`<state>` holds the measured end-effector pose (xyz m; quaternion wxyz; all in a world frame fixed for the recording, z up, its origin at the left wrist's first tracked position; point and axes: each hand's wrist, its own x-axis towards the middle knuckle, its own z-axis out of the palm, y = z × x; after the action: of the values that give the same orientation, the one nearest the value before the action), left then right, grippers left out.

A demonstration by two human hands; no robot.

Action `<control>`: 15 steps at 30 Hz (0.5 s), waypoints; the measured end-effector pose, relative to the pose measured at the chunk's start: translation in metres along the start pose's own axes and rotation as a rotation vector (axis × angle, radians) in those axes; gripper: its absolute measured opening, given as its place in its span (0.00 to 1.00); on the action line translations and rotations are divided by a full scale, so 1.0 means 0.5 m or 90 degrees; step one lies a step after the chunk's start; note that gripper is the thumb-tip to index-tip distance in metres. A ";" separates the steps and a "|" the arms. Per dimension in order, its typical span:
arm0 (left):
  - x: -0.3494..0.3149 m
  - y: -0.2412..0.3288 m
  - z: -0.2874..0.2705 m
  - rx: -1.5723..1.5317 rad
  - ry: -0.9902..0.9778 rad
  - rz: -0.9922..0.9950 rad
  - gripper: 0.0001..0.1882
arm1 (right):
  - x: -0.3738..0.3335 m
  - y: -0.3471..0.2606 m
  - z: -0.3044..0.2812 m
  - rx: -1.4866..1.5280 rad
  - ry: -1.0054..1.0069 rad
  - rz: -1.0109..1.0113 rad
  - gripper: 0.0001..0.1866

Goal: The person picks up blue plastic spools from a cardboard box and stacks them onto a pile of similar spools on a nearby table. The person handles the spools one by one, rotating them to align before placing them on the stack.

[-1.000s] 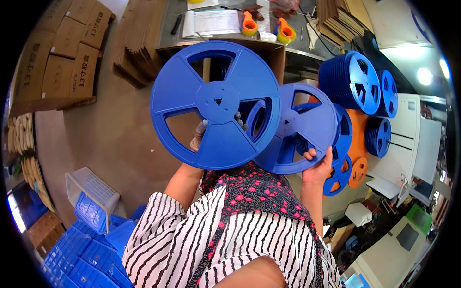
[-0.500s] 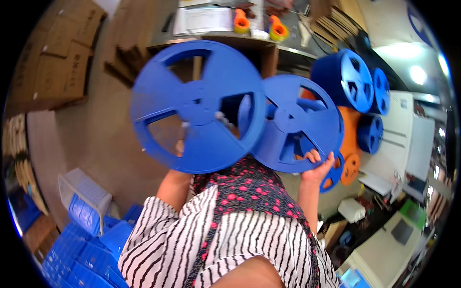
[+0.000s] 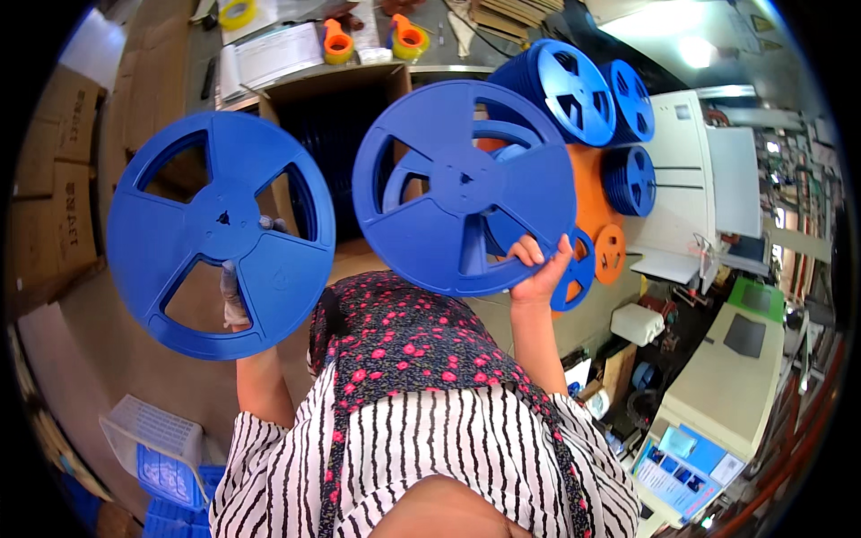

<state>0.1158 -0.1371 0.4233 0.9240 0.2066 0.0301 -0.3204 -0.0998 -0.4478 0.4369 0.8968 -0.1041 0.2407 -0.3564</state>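
Note:
A large flat blue reel (image 3: 265, 309) with three cut-outs stands upright in my left hand (image 3: 233, 294). That hand looks gloved; a thumb and fingertips show through the openings, and the rest is behind the disc. To the right, my bare right hand (image 3: 541, 271) grips a second blue reel (image 3: 404, 242) by its lower right rim, fingers through a cut-out. The two reels are held side by side with a gap between them. Behind them is an open cardboard box (image 3: 269, 175) with dark, close-set discs inside.
Stacks of blue reels (image 3: 574, 94) stand at the right, near an orange surface and a small orange disc (image 3: 610, 254). Two tape dispensers (image 3: 410, 38) and papers (image 3: 278, 61) lie on the bench. Cartons (image 3: 67, 179) stand far left; a clear plastic basket (image 3: 157, 430) sits lower left.
The reels overlapped before and are now apart. The left reel has moved left and slightly down relative to my body. The view has shifted, showing the open box between them.

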 end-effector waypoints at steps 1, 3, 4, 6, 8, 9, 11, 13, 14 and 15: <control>0.002 -0.007 -0.004 0.020 0.008 -0.012 0.37 | 0.007 0.000 -0.003 0.020 -0.004 0.013 0.14; 0.005 -0.010 -0.018 0.068 0.029 -0.029 0.37 | 0.011 0.012 0.010 0.029 0.016 0.022 0.13; 0.009 -0.016 -0.020 0.080 0.036 -0.041 0.37 | 0.010 0.012 0.012 0.028 0.021 0.017 0.13; 0.012 -0.021 -0.026 0.111 0.058 -0.059 0.36 | 0.009 0.017 0.010 0.031 0.033 0.019 0.13; 0.023 -0.023 -0.032 0.180 0.030 -0.046 0.34 | 0.010 0.016 0.008 0.038 0.044 0.027 0.13; 0.026 -0.020 -0.030 0.215 0.018 -0.039 0.33 | 0.010 0.016 0.006 0.042 0.050 0.034 0.13; 0.023 -0.023 -0.031 0.235 0.029 -0.025 0.31 | 0.009 0.015 0.003 0.055 0.055 0.042 0.14; 0.030 -0.025 -0.061 0.267 0.025 -0.026 0.31 | 0.009 0.014 -0.001 0.065 0.068 0.049 0.14; 0.042 -0.022 -0.094 0.304 -0.007 -0.036 0.31 | 0.008 0.013 -0.004 0.070 0.049 0.052 0.14; 0.048 -0.020 -0.121 0.317 -0.016 -0.039 0.32 | 0.009 0.014 -0.002 0.070 0.049 0.055 0.14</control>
<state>0.1335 -0.1339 0.3600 0.8345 0.4231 -0.0551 -0.3485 -0.0936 -0.4459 0.4322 0.9057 -0.0305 0.2598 -0.3336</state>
